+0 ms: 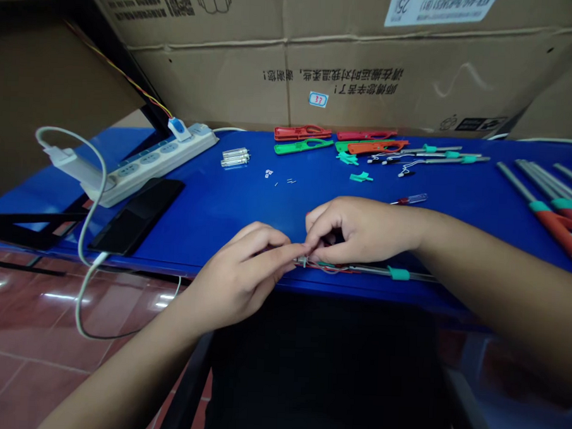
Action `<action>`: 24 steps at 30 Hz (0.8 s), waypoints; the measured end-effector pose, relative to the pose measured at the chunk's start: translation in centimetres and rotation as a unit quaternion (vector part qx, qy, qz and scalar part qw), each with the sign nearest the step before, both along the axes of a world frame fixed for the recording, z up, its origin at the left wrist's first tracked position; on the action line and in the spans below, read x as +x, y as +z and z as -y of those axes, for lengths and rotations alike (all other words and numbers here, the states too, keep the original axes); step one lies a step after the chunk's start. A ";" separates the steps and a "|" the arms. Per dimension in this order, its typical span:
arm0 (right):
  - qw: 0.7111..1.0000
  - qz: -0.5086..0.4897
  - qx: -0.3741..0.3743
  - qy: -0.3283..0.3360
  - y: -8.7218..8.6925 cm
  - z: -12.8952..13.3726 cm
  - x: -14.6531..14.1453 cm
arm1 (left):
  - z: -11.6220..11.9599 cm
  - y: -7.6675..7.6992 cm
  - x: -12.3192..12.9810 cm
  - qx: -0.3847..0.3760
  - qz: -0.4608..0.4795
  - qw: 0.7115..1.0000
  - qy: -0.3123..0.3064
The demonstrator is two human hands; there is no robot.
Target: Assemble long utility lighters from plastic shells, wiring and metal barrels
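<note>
At the table's front edge, my left hand [245, 269] is closed, its thumb and fingers pinching the end of a small wired part [301, 261]. My right hand [361, 233] meets it there with fingertips pressed together, and what they pinch is hidden. Thin red and grey wires [333, 268] run right from the part, below my right hand. They lead to a thin metal rod [371, 270] with a teal collar [398, 274], which passes under my right wrist. Just beyond that wrist lies a small screwdriver [410, 199] with a clear handle.
Behind lie red [301, 134] and green [303, 146] plastic handle shells, teal pieces [361, 177], rods with wires [440, 159] and clear tubes [235, 158]. Orange-handled rods [558, 220] are at right. A power strip [155, 161] and phone [137, 217] sit left; a cardboard box [216, 85] stands behind.
</note>
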State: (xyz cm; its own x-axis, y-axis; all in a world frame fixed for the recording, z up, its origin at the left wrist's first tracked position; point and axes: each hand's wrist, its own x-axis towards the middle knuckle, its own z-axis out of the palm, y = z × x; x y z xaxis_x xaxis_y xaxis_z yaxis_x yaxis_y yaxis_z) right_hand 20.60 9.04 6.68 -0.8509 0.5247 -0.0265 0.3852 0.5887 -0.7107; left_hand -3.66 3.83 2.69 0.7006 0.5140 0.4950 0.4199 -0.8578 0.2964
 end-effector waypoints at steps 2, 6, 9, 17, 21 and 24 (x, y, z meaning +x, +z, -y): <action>0.999 -0.002 0.043 -0.007 -0.1 0.1 -0.2 | 0.0 0.0 0.0 -0.015 0.001 1.000 0.011; 0.993 -0.017 0.121 -0.001 -0.5 0.2 -0.4 | -0.1 0.2 0.2 -0.062 0.017 0.998 0.028; 0.988 -0.026 0.150 0.012 -0.9 0.2 -0.5 | -0.2 0.2 0.2 -0.112 0.018 0.993 0.030; 0.984 0.004 0.178 0.010 -1.6 0.8 -0.6 | -0.7 0.4 0.3 -0.164 0.022 0.985 0.038; 0.987 0.009 0.160 -0.007 -1.5 1.0 -0.6 | -0.7 0.6 0.1 -0.177 0.031 0.983 0.037; 0.987 0.013 0.157 -0.008 -1.5 1.0 -0.6 | -0.9 0.6 -0.1 -0.163 0.023 0.984 0.065</action>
